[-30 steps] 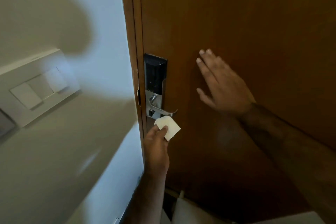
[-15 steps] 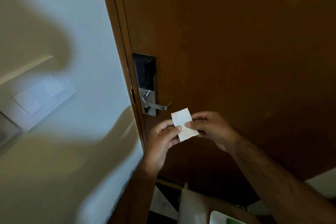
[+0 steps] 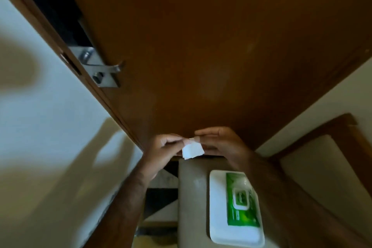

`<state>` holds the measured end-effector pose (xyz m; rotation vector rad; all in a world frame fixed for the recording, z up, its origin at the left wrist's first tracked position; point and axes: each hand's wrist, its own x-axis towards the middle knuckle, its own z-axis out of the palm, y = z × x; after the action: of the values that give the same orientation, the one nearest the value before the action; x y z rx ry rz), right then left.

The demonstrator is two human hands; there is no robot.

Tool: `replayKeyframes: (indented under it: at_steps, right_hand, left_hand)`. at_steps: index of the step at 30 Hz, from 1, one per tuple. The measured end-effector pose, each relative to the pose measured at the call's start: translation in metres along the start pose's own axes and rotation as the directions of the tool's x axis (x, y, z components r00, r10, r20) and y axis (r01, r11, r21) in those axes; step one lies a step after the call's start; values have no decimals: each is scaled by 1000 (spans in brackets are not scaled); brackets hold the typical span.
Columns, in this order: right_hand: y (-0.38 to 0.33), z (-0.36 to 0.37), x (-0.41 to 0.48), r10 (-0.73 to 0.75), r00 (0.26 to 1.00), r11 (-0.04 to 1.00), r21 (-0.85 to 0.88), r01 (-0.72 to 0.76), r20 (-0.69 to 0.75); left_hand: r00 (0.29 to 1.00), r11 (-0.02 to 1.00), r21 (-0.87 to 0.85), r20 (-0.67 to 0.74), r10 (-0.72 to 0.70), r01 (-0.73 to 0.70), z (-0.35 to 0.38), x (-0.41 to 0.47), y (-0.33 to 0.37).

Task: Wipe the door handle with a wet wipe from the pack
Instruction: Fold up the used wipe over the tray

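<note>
Nearest, the pack (image 3: 240, 207) lies flat on a white tray (image 3: 216, 225) on the worktop (image 3: 191, 197), its flap apparently closed. Just beyond it, over the worktop's far edge, both hands meet on the wipe (image 3: 192, 150). The left hand (image 3: 161, 153) pinches the wipe's upper left corner between thumb and fingers (image 3: 171, 139); the right hand (image 3: 219, 143) closes its fingers on the upper right edge, so the small folded square hangs between them, low in front of the door (image 3: 221, 46). Farther off, up and to the left, the metal handle (image 3: 104, 65) sticks out from its lock plate, well apart from the wipe.

The step in hand looks like refolding or opening the wipe. To do it well, I would turn a fresh, damp face outward, keep the fold thick enough to cover the fingertips, then wrap it round the lever and draw it from pivot to tip, underside included.
</note>
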<state>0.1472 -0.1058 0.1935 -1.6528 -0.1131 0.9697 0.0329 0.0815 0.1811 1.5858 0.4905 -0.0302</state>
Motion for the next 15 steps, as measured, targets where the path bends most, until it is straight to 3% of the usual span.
replayKeyframes:
  at_steps: [6,9,15]
  right_hand:
    - [154,-38,2,256,960,964,-45,-263,-115]
    - [222,-49,2,321,919,935,-75,-345,-229]
    - [306,-57,33,128,902,900,-334,-281,-412]
  left_hand:
    - [971,938,301,113,-211,169,82,9,-122]
    - [955,872,456,135,-263,176,118,17,-179]
    - [962,795,593,119,-245,129,166,52,-258]
